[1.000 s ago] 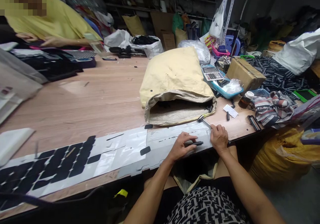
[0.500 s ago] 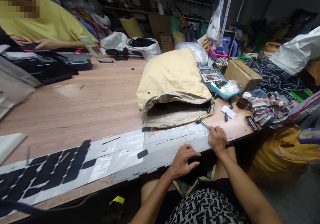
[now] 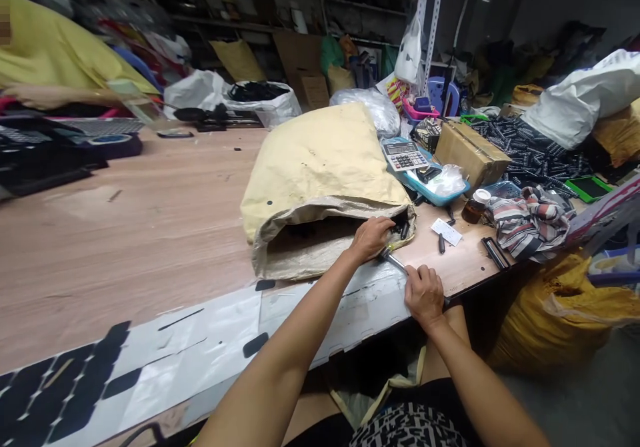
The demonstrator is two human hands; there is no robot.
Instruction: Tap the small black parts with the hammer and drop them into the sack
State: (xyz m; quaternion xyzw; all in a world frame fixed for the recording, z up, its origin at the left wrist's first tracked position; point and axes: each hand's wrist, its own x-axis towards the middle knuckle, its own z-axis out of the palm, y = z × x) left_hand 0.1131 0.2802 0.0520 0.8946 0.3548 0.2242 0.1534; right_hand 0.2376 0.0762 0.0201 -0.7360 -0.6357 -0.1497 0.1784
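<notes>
My left hand [image 3: 373, 238] is at the right side of the mouth of a large pale yellow woven sack [image 3: 315, 160]. Its fingers are drawn together against small black parts [image 3: 404, 228] lying just inside; whatever they grip is hidden. My right hand [image 3: 425, 294] is wrapped around the handle of a small hammer [image 3: 397, 260] at the table's front edge. The hammer's metal head points toward the sack, just below my left hand. Under the hammer, a white board strip [image 3: 367, 307] runs along the edge.
Black rounded pads [image 3: 95, 367] lie on white sheets at the left. To the right are a calculator [image 3: 403, 156] on a blue tray, a cardboard box [image 3: 470, 152], a brown bottle [image 3: 476, 207] and a striped cloth [image 3: 530, 224]. A person in a yellow top [image 3: 65, 54] sits opposite.
My left hand has moved from the table's front edge up to the sack's mouth. My right hand still holds the hammer in about the same place. The view has shifted rightward.
</notes>
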